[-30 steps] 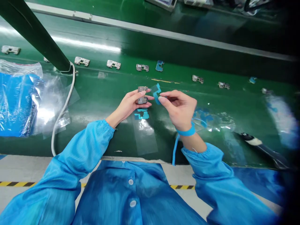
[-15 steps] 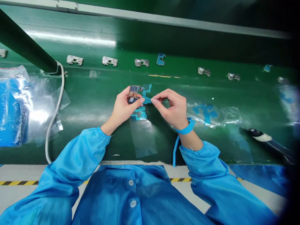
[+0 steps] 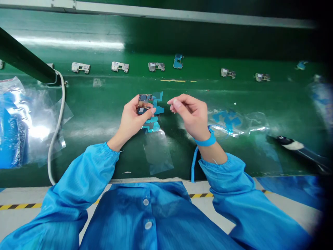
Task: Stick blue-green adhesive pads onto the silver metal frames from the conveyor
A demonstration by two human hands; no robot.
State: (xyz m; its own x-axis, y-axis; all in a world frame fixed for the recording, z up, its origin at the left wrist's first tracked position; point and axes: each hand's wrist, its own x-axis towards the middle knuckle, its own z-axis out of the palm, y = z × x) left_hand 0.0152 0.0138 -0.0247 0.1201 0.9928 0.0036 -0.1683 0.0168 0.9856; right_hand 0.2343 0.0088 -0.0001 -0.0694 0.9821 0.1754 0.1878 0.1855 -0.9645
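Note:
My left hand [image 3: 134,116] is closed around a small circuit board [image 3: 143,103], dark with copper-toned and silver parts. Its thumb lies across the lower right corner. A blue film piece [image 3: 158,109] sticks out to the right from beside the thumb tip. Below the board, more blue film cut-outs [image 3: 153,124] lie at the top of a clear plastic sheet [image 3: 159,152]. My right hand [image 3: 191,114] hovers to the right, apart from the film, with thumb and forefinger pinched together. Whether anything small is between them I cannot make out. A blue wrist strap [image 3: 206,140] circles that wrist.
Several boards, such as a silver one [image 3: 120,67] and a blue-covered one [image 3: 178,61], lie along the back. Plastic bags [image 3: 15,121] and a white cable [image 3: 58,128] are at left. Clear film with blue pieces [image 3: 227,121] and a black-and-white tool [image 3: 293,144] lie right.
My right fingers have come away from the blue film's edge, leaving a gap. My left hand still holds the board and film. The view has shifted slightly.

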